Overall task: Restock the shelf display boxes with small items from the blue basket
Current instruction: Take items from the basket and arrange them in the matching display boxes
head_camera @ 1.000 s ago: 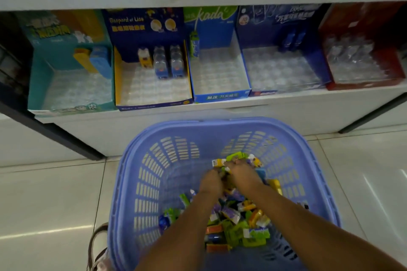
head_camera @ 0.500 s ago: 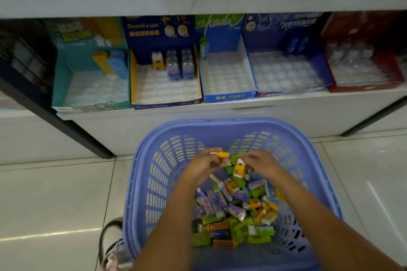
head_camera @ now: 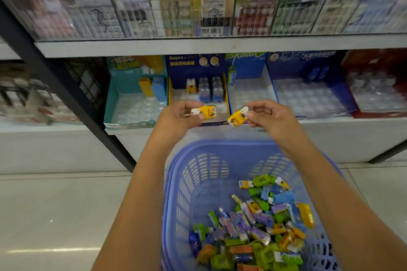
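The blue basket [head_camera: 193, 185] stands on the floor below me, holding several small wrapped items [head_camera: 253, 226] in green, purple, yellow and orange. My left hand [head_camera: 176, 120] pinches a yellow-and-white item [head_camera: 206, 111]. My right hand [head_camera: 272, 116] pinches a second yellow-and-white item [head_camera: 237, 117]. Both hands are raised above the basket, in front of the navy display box [head_camera: 176, 70] with a yellow rim, which holds three items at its back. Beside it sit a teal box [head_camera: 114, 103], a blue box [head_camera: 248, 68], a dark blue box [head_camera: 345, 97] and a red box [head_camera: 378, 114].
A black shelf upright [head_camera: 66, 97] slants down at the left. The upper shelf [head_camera: 220, 46] carries clear cases of boxed goods. Pale tiled floor [head_camera: 55, 215] surrounds the basket. The display boxes show mostly bare clear plastic trays.
Both hands rose out of the basket, each taking a yellow-and-white item, and now sit up at the navy box. The view tilted up, showing the upper shelf.
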`<state>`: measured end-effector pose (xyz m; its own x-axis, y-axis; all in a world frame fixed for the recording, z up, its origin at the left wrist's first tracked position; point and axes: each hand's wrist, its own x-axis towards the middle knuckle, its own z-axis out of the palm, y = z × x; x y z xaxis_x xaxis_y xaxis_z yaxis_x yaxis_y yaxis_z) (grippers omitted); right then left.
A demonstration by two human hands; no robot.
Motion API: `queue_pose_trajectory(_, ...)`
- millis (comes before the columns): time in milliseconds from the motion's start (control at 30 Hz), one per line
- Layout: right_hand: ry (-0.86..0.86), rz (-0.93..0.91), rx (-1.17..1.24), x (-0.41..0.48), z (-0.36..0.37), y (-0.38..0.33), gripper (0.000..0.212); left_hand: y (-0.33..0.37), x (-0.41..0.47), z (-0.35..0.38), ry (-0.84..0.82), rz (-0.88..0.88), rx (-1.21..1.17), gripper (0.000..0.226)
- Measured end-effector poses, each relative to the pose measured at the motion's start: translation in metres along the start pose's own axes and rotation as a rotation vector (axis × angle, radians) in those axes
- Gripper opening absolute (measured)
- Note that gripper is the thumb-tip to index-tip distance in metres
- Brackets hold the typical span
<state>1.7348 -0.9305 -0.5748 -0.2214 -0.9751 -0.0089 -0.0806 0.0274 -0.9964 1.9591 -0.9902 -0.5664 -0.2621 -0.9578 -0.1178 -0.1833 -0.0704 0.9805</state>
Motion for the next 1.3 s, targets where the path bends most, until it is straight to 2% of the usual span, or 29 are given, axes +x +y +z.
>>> queue_pose_trajectory(100,0.137,-0.132,-0.142,0.028,0.022,-0.010,0.013,0.016,0.027,-0.027,0.201,0.172,0.424,0.025)
queue_pose_trajectory(200,0.149,-0.236,-0.245,0.050,0.040,-0.016,0.014,0.021,0.051,-0.040,0.355,0.313,0.581,0.027)
queue_pose_trajectory(333,0.132,-0.321,-0.309,0.069,0.058,-0.022,0.013,0.021,0.082,-0.044,0.338,0.339,0.765,0.025)
queue_pose_trajectory(433,0.102,-0.367,-0.370,0.079,0.066,-0.023,0.014,0.020,0.101,-0.046,0.255,0.340,0.911,0.027)
queue_pose_trajectory(533,0.038,-0.408,-0.504,0.090,0.077,-0.027,0.016,0.017,0.112,-0.050,0.230,0.311,1.060,0.027)
queue_pose_trajectory(767,-0.100,-0.445,-0.851,0.123,0.104,-0.021,0.021,0.023,0.127,-0.059,0.099,0.226,1.027,0.034)
queue_pose_trajectory(1033,-0.121,-0.466,-0.951,0.130,0.108,-0.013,0.020,0.025,0.137,-0.057,-0.032,0.243,1.166,0.035)
queue_pose_trajectory(1200,-0.115,-0.490,-1.064,0.131,0.112,-0.018,0.021,0.024,0.138,-0.049,0.007,0.127,1.125,0.008)
queue_pose_trajectory(1300,-0.111,-0.447,-1.200,0.132,0.117,-0.020,0.025,0.021,0.137,-0.044,0.049,0.131,1.147,0.017)
